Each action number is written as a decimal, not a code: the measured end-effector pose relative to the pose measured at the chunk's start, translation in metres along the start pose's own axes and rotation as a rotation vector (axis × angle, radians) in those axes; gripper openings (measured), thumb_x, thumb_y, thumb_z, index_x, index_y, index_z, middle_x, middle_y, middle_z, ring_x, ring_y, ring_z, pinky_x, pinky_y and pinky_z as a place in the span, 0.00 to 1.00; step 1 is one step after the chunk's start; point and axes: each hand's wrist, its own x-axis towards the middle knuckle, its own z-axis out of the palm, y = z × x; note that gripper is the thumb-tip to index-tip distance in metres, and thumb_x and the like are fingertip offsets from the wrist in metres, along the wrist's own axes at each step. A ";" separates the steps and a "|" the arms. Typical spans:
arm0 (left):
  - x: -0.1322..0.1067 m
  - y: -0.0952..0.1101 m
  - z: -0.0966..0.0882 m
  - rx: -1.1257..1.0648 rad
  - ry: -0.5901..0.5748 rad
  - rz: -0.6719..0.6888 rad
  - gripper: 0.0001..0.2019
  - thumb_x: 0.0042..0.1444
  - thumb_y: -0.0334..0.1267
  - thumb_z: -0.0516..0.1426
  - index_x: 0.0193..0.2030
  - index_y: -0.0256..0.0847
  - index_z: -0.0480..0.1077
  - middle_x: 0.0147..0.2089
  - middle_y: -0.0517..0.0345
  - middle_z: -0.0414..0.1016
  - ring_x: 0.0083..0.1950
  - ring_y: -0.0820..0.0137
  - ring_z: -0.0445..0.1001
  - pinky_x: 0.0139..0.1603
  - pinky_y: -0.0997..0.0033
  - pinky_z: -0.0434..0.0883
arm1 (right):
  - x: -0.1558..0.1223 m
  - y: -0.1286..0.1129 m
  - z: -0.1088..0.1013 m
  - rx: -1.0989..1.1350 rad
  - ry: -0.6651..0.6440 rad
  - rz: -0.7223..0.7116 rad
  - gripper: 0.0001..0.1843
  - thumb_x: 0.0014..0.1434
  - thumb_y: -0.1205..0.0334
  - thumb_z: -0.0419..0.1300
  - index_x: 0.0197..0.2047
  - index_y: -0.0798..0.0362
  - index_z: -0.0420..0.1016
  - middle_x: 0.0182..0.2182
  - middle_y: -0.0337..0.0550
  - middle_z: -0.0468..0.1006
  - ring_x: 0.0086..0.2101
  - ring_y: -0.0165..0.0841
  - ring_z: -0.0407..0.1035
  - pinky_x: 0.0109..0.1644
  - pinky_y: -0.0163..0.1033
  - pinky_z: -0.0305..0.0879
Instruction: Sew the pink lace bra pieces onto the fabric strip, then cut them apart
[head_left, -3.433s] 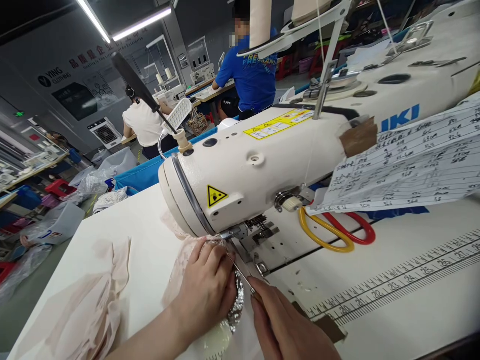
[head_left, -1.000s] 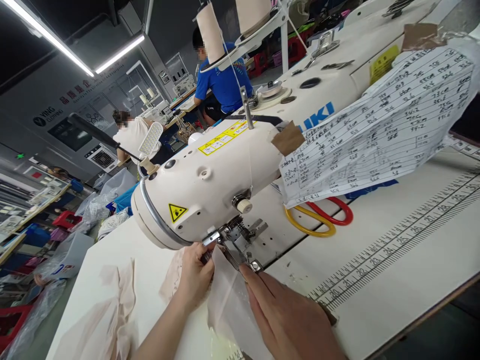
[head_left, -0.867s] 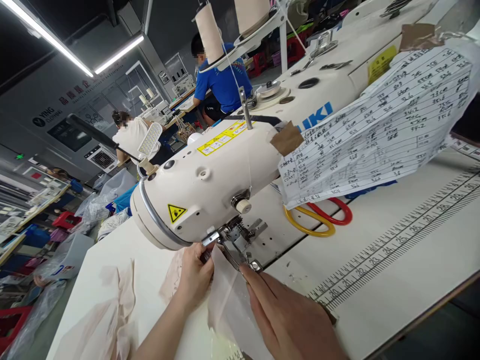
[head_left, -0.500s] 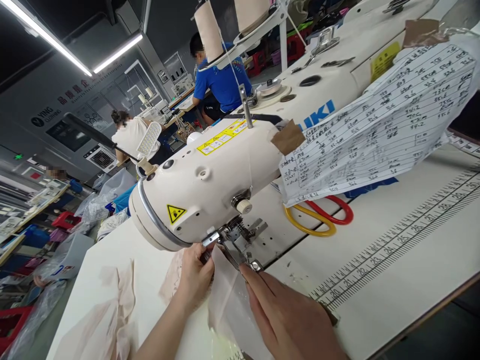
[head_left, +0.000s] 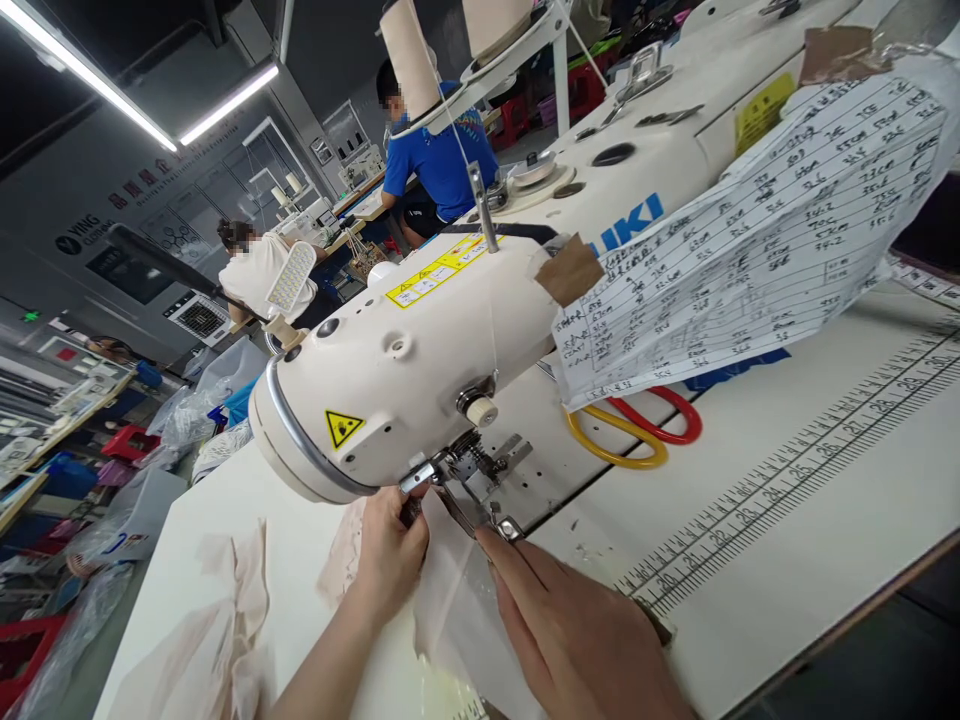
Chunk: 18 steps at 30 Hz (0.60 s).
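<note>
A white sewing machine (head_left: 405, 350) fills the middle of the view. Under its head, my left hand (head_left: 390, 560) is closed, thumb against fingers, at the left of the needle area; the fabric there is partly hidden. Pale sheer fabric (head_left: 454, 610) runs from the needle area down between my two hands. My right hand (head_left: 577, 635) pinches its right edge, with the index fingertip close against the metal guide (head_left: 509, 528) near the presser foot. Its lower fingers are curled and partly out of sight. Behind my left wrist lies a piece of pale pink lace (head_left: 341, 560).
More sheer cloth (head_left: 232, 620) lies bunched on the table's left. Scissors with red and yellow handles (head_left: 622, 455) rest beneath a handwritten sheet (head_left: 750, 240) taped to the machine. A printed ruler (head_left: 780, 480) crosses the right side. Two people (head_left: 439, 160) sit at machines beyond.
The view has shifted very slightly. Both hands and the sheer fabric keep practically the same places at the machine.
</note>
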 end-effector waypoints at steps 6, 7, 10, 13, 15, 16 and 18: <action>-0.001 0.002 -0.001 -0.021 0.038 0.010 0.08 0.53 0.31 0.51 0.31 0.43 0.71 0.28 0.60 0.74 0.35 0.65 0.75 0.37 0.68 0.70 | 0.000 0.000 0.000 -0.007 0.004 0.021 0.19 0.70 0.70 0.40 0.49 0.56 0.72 0.26 0.40 0.76 0.22 0.30 0.71 0.24 0.34 0.59; -0.001 0.002 -0.001 -0.016 0.037 0.027 0.08 0.53 0.30 0.51 0.31 0.43 0.71 0.28 0.60 0.74 0.35 0.65 0.75 0.37 0.68 0.70 | 0.001 0.000 0.001 -0.017 0.014 0.024 0.19 0.70 0.70 0.40 0.49 0.56 0.72 0.26 0.40 0.76 0.22 0.30 0.71 0.24 0.35 0.59; -0.001 -0.001 -0.001 0.054 0.064 0.128 0.10 0.51 0.27 0.50 0.31 0.43 0.70 0.29 0.59 0.76 0.33 0.67 0.75 0.34 0.69 0.70 | 0.003 -0.001 0.004 -0.044 0.044 0.025 0.20 0.70 0.71 0.39 0.48 0.57 0.72 0.26 0.41 0.75 0.20 0.31 0.70 0.23 0.36 0.56; -0.001 -0.005 -0.001 0.149 0.113 0.336 0.10 0.53 0.25 0.50 0.35 0.43 0.70 0.35 0.56 0.78 0.34 0.67 0.76 0.35 0.68 0.72 | 0.005 -0.001 0.006 -0.066 0.048 0.015 0.20 0.68 0.72 0.40 0.48 0.58 0.72 0.26 0.42 0.76 0.20 0.32 0.69 0.21 0.38 0.56; -0.001 -0.005 -0.002 0.184 0.106 0.453 0.11 0.55 0.24 0.50 0.38 0.42 0.70 0.37 0.54 0.78 0.37 0.66 0.77 0.38 0.67 0.73 | 0.005 -0.001 0.005 -0.088 0.050 0.008 0.19 0.67 0.72 0.41 0.48 0.60 0.72 0.27 0.44 0.77 0.21 0.33 0.70 0.22 0.38 0.59; -0.001 -0.004 -0.004 0.193 0.085 0.483 0.12 0.55 0.23 0.50 0.40 0.42 0.69 0.38 0.53 0.78 0.39 0.66 0.77 0.39 0.66 0.73 | 0.002 -0.001 0.002 -0.095 0.041 0.009 0.18 0.67 0.72 0.42 0.48 0.60 0.71 0.28 0.45 0.78 0.22 0.34 0.72 0.23 0.38 0.61; -0.001 -0.001 -0.010 0.200 0.010 0.500 0.14 0.56 0.23 0.49 0.43 0.42 0.69 0.41 0.51 0.77 0.42 0.65 0.76 0.40 0.66 0.74 | -0.006 0.000 -0.004 -0.070 0.002 0.015 0.16 0.68 0.70 0.43 0.49 0.59 0.70 0.30 0.45 0.80 0.26 0.34 0.74 0.26 0.38 0.64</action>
